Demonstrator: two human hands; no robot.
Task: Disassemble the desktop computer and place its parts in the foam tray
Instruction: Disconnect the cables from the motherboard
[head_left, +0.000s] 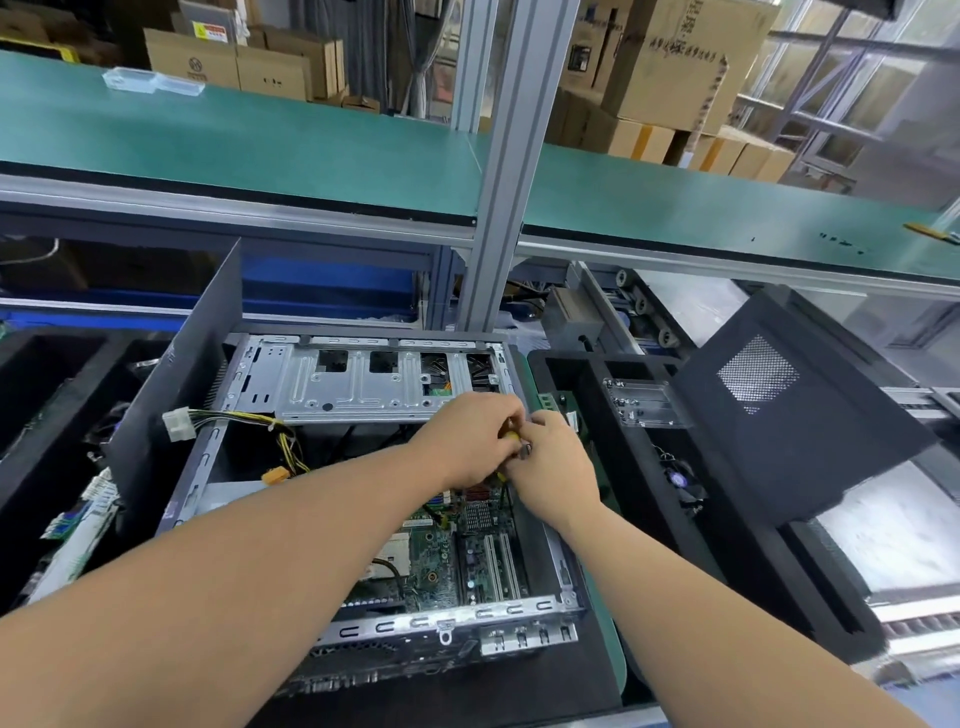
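Both hands are meeting over the far right part of the open computer case (249, 483), which is lying on its side on the desk with its motherboard (441, 566) exposed. Curled round a yellow-handled tool (511, 435), most likely a screwdriver, the left hand (467, 441) is gripping it, while the right hand (553, 470) is pinching something small and dark just beside the tool's handle; whether that is a bit, a screw or a connector is too small to tell. Black foam tray (737, 545) compartments are sitting immediately right of the case, already holding a metal bracket (647, 404) and a small fan (680, 480), with the dark side panel (800, 410) leaning over them. A loose bundle of yellow and black power cables (244, 421) is trailing across the case's left side below the silver drive cage (363, 379). Judging from this, the work is somewhere in the middle: the panel and a few parts are out, but the board and cage are in place. To do this step well, the person should be keeping the tool square on the fastener, steadying the tip with the right fingers, and keeping the cables clear. Any freed screw needs catching before it drops onto the board, where it would be hard to recover.
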